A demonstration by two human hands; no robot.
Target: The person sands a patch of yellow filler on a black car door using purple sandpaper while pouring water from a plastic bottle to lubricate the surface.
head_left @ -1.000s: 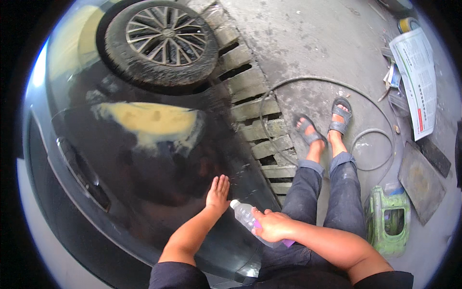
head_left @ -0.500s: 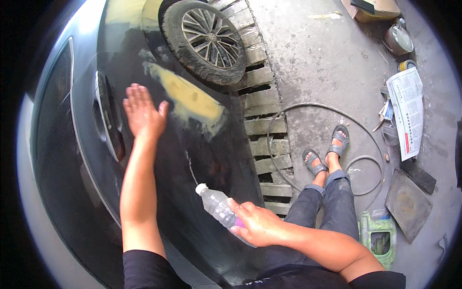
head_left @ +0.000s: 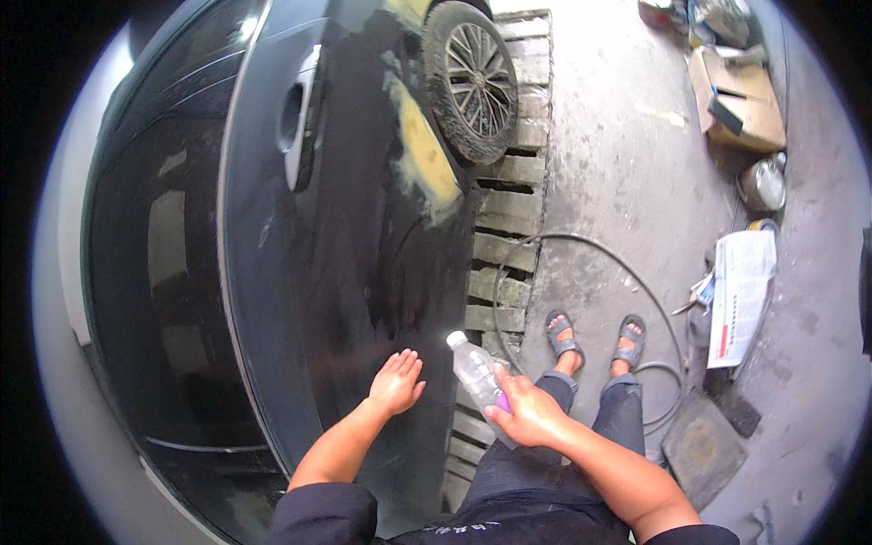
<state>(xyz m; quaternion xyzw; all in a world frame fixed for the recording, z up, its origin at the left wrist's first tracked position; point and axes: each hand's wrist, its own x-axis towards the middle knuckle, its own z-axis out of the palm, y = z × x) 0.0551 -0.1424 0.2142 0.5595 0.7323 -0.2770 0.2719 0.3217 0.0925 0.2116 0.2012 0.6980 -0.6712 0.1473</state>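
Observation:
A clear plastic bottle (head_left: 473,371) with a white cap and a purple label is gripped in my right hand (head_left: 530,411). It is tilted, its cap pointing up and left toward the dark car's side (head_left: 363,272). My left hand (head_left: 397,382) is held flat, fingers stretched out, against or just above the lower part of the dark door panel; I cannot tell if it touches. Farther along the panel lies a yellowish filler patch (head_left: 425,163) beside the wheel (head_left: 472,84). The door handle (head_left: 302,123) is to the left of that patch.
A slatted grating (head_left: 502,245) runs along the car. A black hose (head_left: 627,263) loops around my sandalled feet. At the right are a newspaper (head_left: 740,286), a metal can (head_left: 763,184), a cardboard box (head_left: 749,100) and a worn flat board (head_left: 704,440).
My left hand has come from beside the door handle back toward me. The thin water jet from the bottle no longer shows. My view and feet have shifted, the feet now farther apart.

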